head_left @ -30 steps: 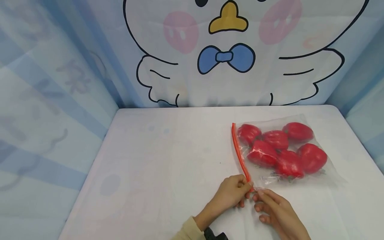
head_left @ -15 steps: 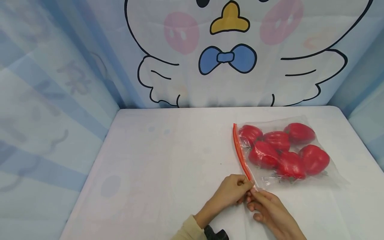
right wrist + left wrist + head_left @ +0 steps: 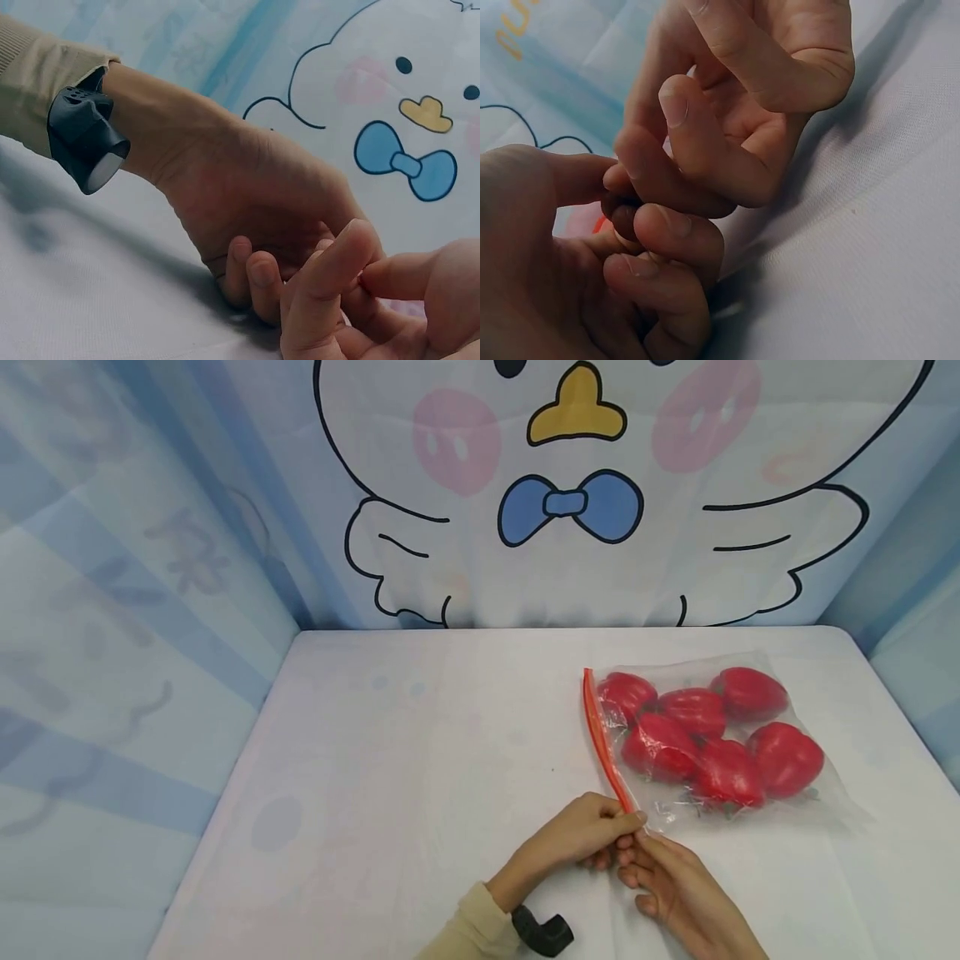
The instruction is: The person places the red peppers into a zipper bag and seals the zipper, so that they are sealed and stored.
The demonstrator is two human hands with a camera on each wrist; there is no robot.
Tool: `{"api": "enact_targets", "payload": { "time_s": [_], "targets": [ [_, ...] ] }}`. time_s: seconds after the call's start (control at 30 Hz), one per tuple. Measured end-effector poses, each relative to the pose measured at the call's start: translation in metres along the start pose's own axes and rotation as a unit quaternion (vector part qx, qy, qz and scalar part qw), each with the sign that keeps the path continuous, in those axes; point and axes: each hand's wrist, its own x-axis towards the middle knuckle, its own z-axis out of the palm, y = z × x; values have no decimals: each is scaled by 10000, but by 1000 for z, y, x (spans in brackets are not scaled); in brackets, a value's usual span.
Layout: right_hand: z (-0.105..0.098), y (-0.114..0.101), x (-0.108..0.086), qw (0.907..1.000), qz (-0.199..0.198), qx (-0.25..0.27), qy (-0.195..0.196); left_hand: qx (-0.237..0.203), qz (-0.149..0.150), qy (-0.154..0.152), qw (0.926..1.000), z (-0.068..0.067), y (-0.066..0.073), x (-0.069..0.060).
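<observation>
A clear zip bag point(image 3: 678, 675) lies flat at the right of the table, with several red fruits point(image 3: 660, 747) inside that look like tomatoes or peppers. Its red zip strip point(image 3: 602, 739) runs down the left side. My left hand point(image 3: 581, 833) pinches the near end of that strip between thumb and fingers. Close beside it, my right hand point(image 3: 678, 889) pinches the bag's near corner, thumb and forefinger together, the other fingers loosely bent. In both wrist views the fingertips of the two hands meet and hide most of the bag corner.
A white cloth covers the table point(image 3: 390, 760). A black wrist camera point(image 3: 543, 935) sits on the left wrist, below a beige sleeve point(image 3: 472, 927). Behind the table hangs a curtain point(image 3: 465, 568) printed with a cartoon bird; blue-and-white curtains flank both sides.
My right hand has shifted a little left, up against the left hand, and its thumb and forefinger have closed on the bag corner. The left thumb has stretched slightly right. The bag barely moved.
</observation>
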Motion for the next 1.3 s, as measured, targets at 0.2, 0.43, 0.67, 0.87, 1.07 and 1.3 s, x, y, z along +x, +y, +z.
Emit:
{"api": "enact_targets", "payload": {
  "time_s": [0.2, 0.43, 0.67, 0.87, 1.07, 1.3],
  "targets": [
    [3, 0, 0, 9997, -94, 107, -173, -380, 210, -140, 9990, 0, -4, 3],
    [3, 5, 2, 9979, -648, -1, 19, -1130, 530, 433, 9912, 12, -8, 8],
    [11, 8, 4, 9917, -863, -164, 936, -1248, 763, 990, 9843, 19, -10, 11],
    [21, 10, 10, 9851, -844, -226, 1479, -159, 902, 1532, 9839, 13, -8, 7],
    [26, 13, 12, 9795, -819, -224, 1828, 86, 824, 1426, 9863, 9, -5, 1],
    [30, 14, 11, 9694, -1296, -308, 2064, -691, 800, 1584, 9817, 19, -4, 3]
  ]
}}
